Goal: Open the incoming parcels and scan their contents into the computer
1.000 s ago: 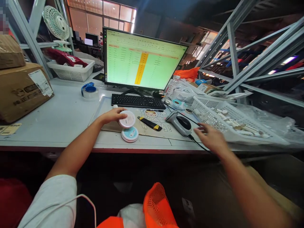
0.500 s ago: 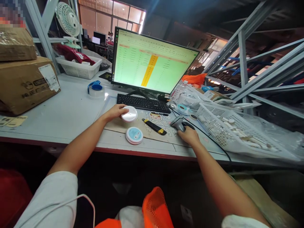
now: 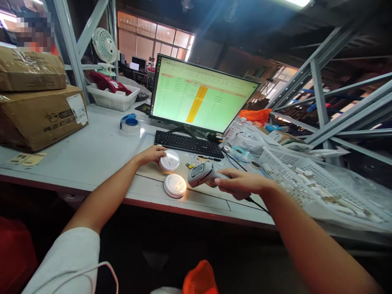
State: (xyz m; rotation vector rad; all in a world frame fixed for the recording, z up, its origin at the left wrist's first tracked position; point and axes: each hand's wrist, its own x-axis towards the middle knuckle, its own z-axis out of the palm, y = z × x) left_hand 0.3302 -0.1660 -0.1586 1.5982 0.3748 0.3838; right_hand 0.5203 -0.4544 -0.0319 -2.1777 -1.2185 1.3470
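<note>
My right hand [image 3: 234,182] is closed around the handle of a grey barcode scanner [image 3: 201,173]. Its head points left, and its light shines on a round flat container [image 3: 174,186] lying near the table's front edge. My left hand [image 3: 152,155] pinches a second round container [image 3: 169,160], white-topped, by its left edge, just behind the lit one. The scanner partly hides a utility knife [image 3: 190,166]; only its yellow end and a bit of its body show.
Behind my hands are a black keyboard [image 3: 188,143] and a monitor [image 3: 203,94] showing a spreadsheet. A white basket [image 3: 284,179] stands right, a tape roll [image 3: 130,123] and cardboard boxes [image 3: 43,118] left. The scanner's cable [image 3: 259,204] trails over the table edge.
My right hand has lifted the scanner off the table and brought it left, beside the front container. The scanner's light now falls on that container. My left hand still holds its container.
</note>
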